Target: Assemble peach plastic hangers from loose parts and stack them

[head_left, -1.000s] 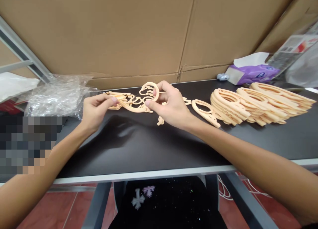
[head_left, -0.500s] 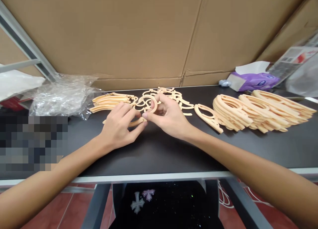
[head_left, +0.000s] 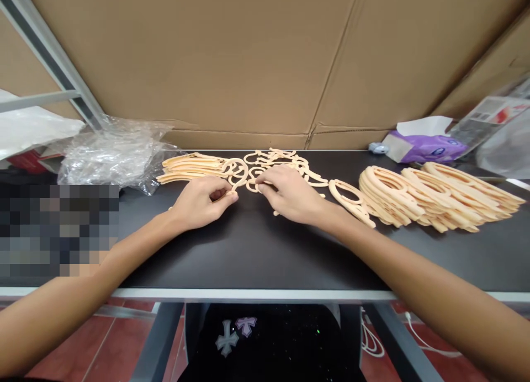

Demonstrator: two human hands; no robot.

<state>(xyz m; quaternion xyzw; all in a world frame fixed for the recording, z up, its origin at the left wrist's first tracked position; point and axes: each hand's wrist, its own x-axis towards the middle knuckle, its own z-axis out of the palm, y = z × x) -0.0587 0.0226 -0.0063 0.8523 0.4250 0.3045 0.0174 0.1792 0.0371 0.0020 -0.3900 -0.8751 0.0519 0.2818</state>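
On the black table (head_left: pixel 256 249) lie peach-coloured plastic parts. My left hand (head_left: pixel 201 201) is curled, its fingertips pinching a curved peach piece (head_left: pixel 236 169) with a hook-like loop. My right hand (head_left: pixel 290 193) rests palm down, fingers bent over a heap of small loose curved pieces (head_left: pixel 285 160); what its fingertips hold is hidden. Just left of the hands sits a pile of long curved strips (head_left: pixel 188 166). A single ring-shaped handle (head_left: pixel 346 197) lies right of my right hand, before overlapping rows of the same handles (head_left: pixel 434 197).
Crumpled clear plastic wrap (head_left: pixel 111 155) lies at the table's left end. A purple tissue pack (head_left: pixel 426 144) and a clear bag (head_left: pixel 492 114) stand at the back right. Cardboard sheets (head_left: pixel 248 62) wall off the rear. A metal frame bar (head_left: pixel 45 51) slants at the far left.
Both hands have lowered from holding the hooked piece in the air to the table surface. The right hand has let go of the ring and now lies over the loose pieces.
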